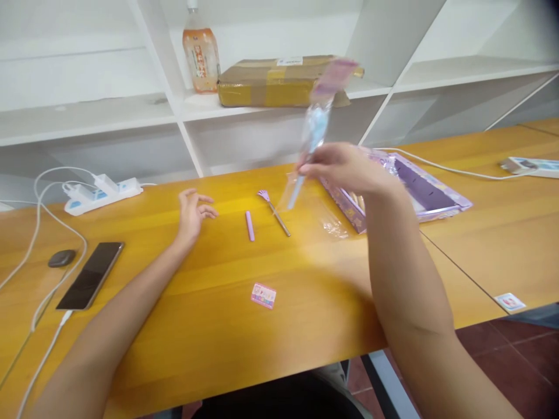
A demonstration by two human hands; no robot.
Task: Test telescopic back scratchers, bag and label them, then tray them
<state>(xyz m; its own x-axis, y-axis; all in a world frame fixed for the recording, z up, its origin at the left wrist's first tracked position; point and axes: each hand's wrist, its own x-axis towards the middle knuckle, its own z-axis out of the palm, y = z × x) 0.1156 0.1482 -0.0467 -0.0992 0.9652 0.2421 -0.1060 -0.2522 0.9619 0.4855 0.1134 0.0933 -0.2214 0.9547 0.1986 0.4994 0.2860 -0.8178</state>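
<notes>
My right hand (345, 169) is raised above the wooden desk (209, 326), fingers pinched on a clear plastic packet (317, 119) with a pale blue pen-like item inside and a pink header; it is blurred by motion. My left hand (192, 215) rests on the desk, fingers loosely apart and holding nothing. Between the hands lie a small pink cap or tube (250, 226) and a thin metal stick with a pink fan-shaped tip (275, 210). A small pink printed card (263, 295) lies nearer me. An empty clear wrapper (334, 226) lies by the purple box.
An open purple box (419, 192) sits right of my hand. A black phone (91, 274), a dark small device (62, 258), a white power strip (102, 193) and cables occupy the left. White shelves hold a bottle (201, 52) and a cardboard parcel (275, 81).
</notes>
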